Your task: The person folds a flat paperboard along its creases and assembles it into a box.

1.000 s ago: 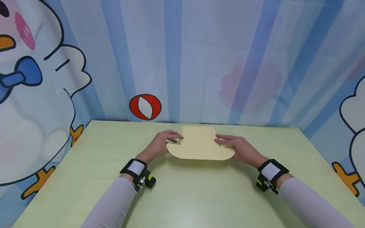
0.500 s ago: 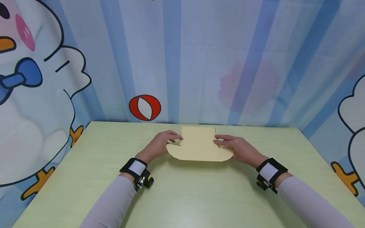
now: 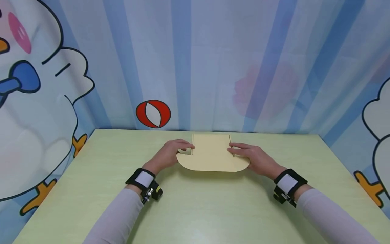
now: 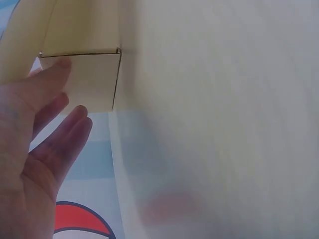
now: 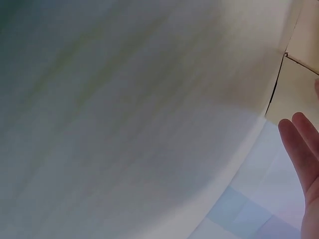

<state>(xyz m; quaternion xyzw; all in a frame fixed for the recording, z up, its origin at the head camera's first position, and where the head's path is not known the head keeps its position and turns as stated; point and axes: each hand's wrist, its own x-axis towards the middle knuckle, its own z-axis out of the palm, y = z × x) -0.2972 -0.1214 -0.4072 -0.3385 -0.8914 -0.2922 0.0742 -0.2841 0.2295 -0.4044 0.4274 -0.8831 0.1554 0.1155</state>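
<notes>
A cream cardboard box (image 3: 210, 145) sits near the back of the table, a wide round-cornered flap (image 3: 213, 164) projecting from its front. At its left side, my left hand (image 3: 167, 154) has extended fingers with the tips along the top edge. In the left wrist view, the thumb of that left hand (image 4: 30, 119) lies against the box's side panel (image 4: 94, 82), and other fingers stand off it. My right hand (image 3: 260, 161) touches the opposite top edge with nearly straight fingers; its thumb is hidden from the head camera. The right wrist view catches two straight fingers (image 5: 301, 144) beside the right side panel (image 5: 294, 89).
The pale green table (image 3: 210, 210) extends toward me in front of the box. Behind its back edge hangs a blue striped cloth (image 3: 207, 67) printed with a red and white ball (image 3: 153, 114) and large white cartoon figures at either side.
Both hands stay at the box's sides. The right fingertips have shifted slightly to the left along the right edge; the whole head view has drifted a little.
</notes>
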